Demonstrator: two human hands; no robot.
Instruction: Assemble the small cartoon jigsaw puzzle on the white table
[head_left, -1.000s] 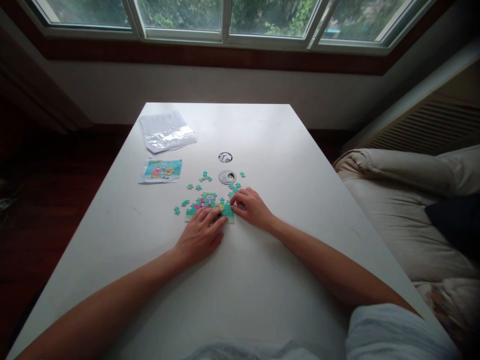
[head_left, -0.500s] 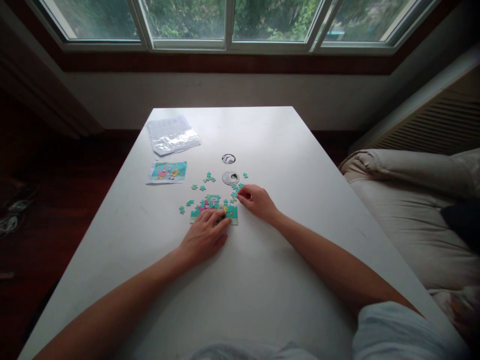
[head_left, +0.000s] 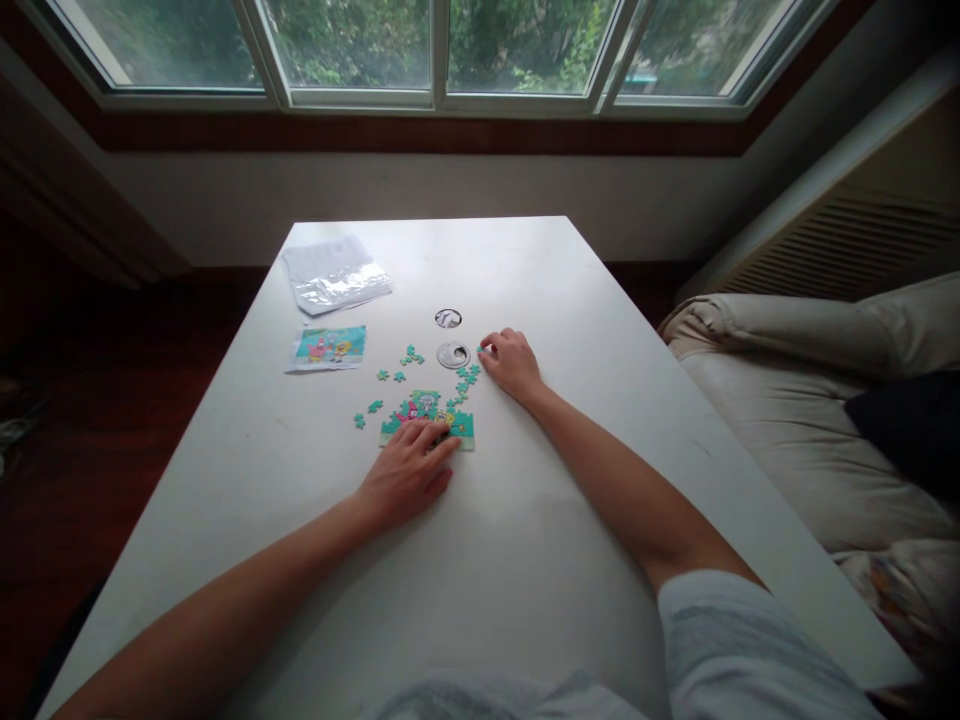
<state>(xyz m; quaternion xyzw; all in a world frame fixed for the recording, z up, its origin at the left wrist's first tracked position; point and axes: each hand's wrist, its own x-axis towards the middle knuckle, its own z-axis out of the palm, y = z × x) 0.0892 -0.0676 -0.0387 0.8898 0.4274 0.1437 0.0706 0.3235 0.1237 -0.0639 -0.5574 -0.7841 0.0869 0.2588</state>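
Observation:
My left hand (head_left: 411, 466) lies flat with its fingers spread over the lower part of a partly assembled jigsaw puzzle (head_left: 462, 428), which shows cartoon figures on a green ground. Part of the picture is hidden beneath those fingers. Farther out and to the right, my right hand (head_left: 511, 362) has its thumb and fingertips closed at a small green puzzle piece (head_left: 481, 349). Several loose green pieces (head_left: 463, 380) lie between the right hand and the puzzle. More loose pieces (head_left: 399, 377) are scattered beyond the puzzle and to its left.
A small printed picture (head_left: 330, 347) of the cartoon scene lies left on the white table (head_left: 570, 560). Behind it is a clear plastic sleeve with papers (head_left: 337, 274). Two round metallic discs (head_left: 453, 355) lie near the middle. A beige sofa (head_left: 765, 400) stands at the right.
My right hand has moved away from the cluster of loose pieces, forward to the single piece beyond it. My left hand stays on the puzzle. The whole view has shifted slightly.

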